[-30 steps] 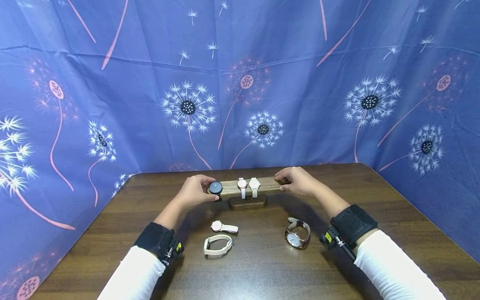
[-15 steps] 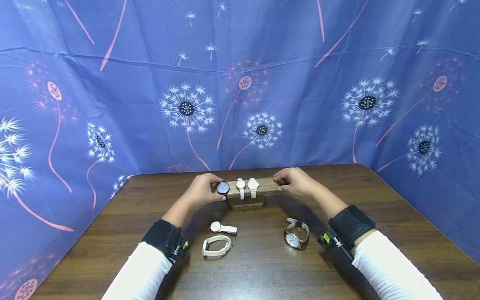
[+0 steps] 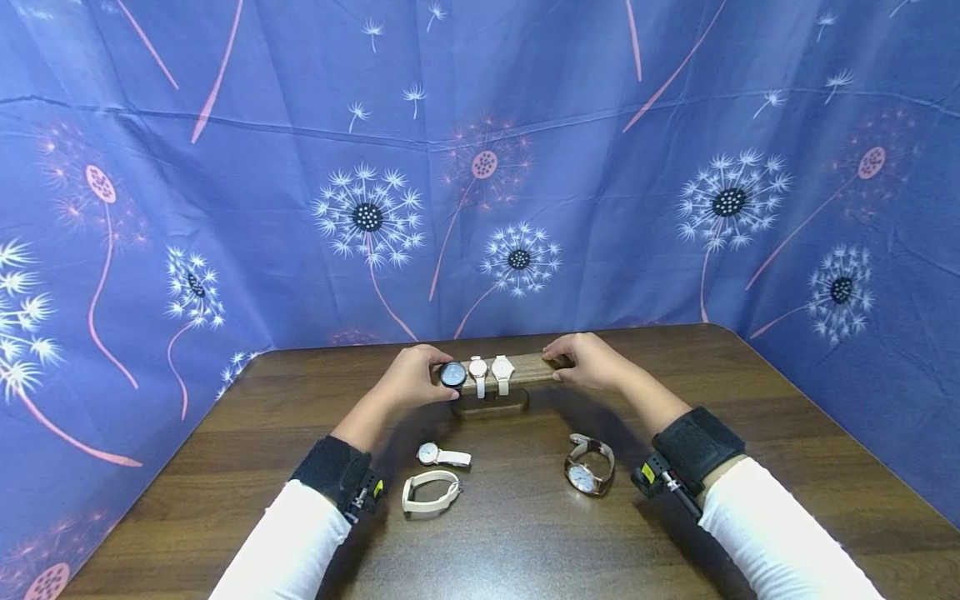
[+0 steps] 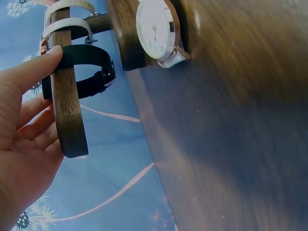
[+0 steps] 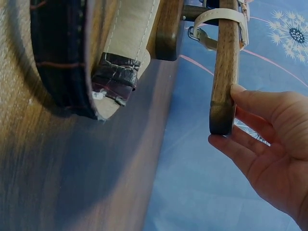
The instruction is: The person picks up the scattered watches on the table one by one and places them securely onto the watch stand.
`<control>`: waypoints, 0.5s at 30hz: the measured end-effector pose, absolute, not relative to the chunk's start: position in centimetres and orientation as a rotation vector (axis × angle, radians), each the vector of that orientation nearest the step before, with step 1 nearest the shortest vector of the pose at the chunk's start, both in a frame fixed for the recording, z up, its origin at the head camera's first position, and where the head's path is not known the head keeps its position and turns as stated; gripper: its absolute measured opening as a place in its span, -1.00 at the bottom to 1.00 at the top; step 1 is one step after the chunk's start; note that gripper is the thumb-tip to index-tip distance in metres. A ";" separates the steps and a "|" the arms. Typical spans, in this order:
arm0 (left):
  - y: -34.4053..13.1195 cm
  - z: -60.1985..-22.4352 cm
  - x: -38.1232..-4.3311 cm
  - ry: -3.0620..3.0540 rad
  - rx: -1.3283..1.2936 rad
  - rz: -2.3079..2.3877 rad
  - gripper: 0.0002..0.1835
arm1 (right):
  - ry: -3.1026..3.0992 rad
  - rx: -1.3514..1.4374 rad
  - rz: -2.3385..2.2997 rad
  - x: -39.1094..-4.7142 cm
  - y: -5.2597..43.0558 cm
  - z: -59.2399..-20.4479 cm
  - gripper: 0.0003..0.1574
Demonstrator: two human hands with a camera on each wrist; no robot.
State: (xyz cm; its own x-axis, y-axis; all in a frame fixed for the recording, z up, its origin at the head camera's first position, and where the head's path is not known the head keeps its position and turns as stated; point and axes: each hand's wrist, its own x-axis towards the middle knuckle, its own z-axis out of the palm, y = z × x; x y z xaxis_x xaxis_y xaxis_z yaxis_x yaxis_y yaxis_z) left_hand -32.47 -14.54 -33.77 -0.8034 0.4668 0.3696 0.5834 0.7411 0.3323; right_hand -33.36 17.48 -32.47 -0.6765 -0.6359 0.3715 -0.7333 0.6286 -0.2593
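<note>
A wooden watch stand holds its crossbar (image 3: 531,367) above a dark base (image 3: 491,405). My left hand (image 3: 407,379) grips the black watch (image 3: 452,374), whose strap loops round the bar's left part. In the left wrist view, the thumb presses the black strap (image 4: 86,54) while the other fingers lie behind the watch face. Two light-strapped watches, one with a rosy rim (image 3: 477,368) and one all pale (image 3: 502,367), hang just right of it. At the bar's right end, my right hand (image 3: 597,363) pinches the wood (image 5: 224,72) between thumb and fingers.
On the table (image 3: 517,550), nearer to me, lie a white-strapped watch (image 3: 429,453), a cream looped watch (image 3: 431,505) and a brown-strapped watch (image 3: 582,478). A blue dandelion-print cloth (image 3: 600,167) hangs behind the table's far edge.
My left hand has slid the black watch rightward along the bar, close to the two light watches. My right hand keeps its hold on the bar's right end.
</note>
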 end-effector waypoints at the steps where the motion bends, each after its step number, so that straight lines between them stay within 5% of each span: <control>1: -14.5 -33.8 -32.5 -2.680 -0.828 -0.637 -0.42 | -2.613 1.112 0.580 -33.4 17.5 -32.5 -0.64; 15: -13.9 -33.6 -32.3 -2.721 -0.778 -0.638 -0.39 | -2.619 1.094 0.552 -33.3 17.5 -32.4 -0.64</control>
